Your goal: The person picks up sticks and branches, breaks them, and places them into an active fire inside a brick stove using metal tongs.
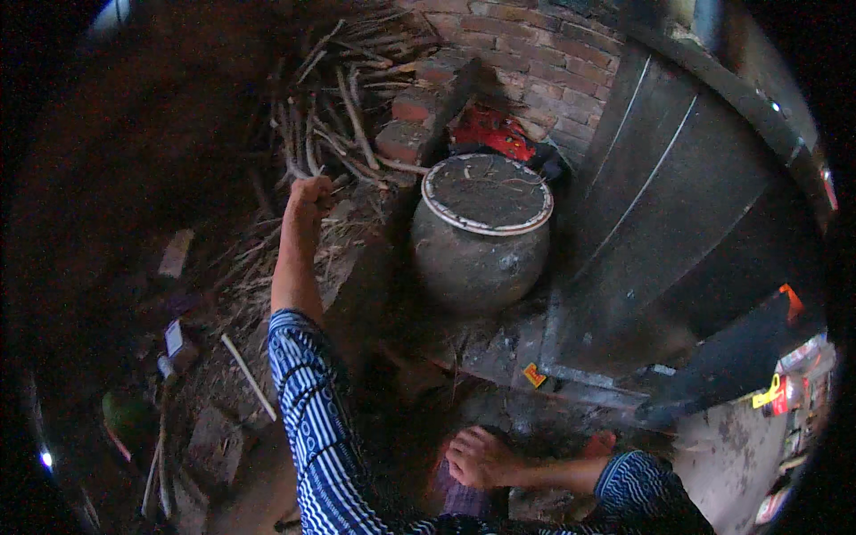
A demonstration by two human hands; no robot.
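My left hand (311, 192) reaches out to the near ends of a heap of dry sticks (311, 137). Its fingers curl in at the stick ends, but their far side is hidden, so a grip on a stick cannot be made out. My right hand (480, 458) lies on my knee, over purple checked cloth (461, 498), with nothing held in it. Beyond my knees, right of the sticks, stands a large round pot (478, 264) with a pale rim. Dark material with bits of straw covers its top.
Red bricks (404, 137) and a red patterned bag or cloth (495, 130) lie behind the pot, against a brick wall (535, 60). Dark panels (669, 194) lean at the right. A small yellow packet (534, 375) lies on the ledge. Left are a pale stick (249, 378) and a loose block (217, 441).
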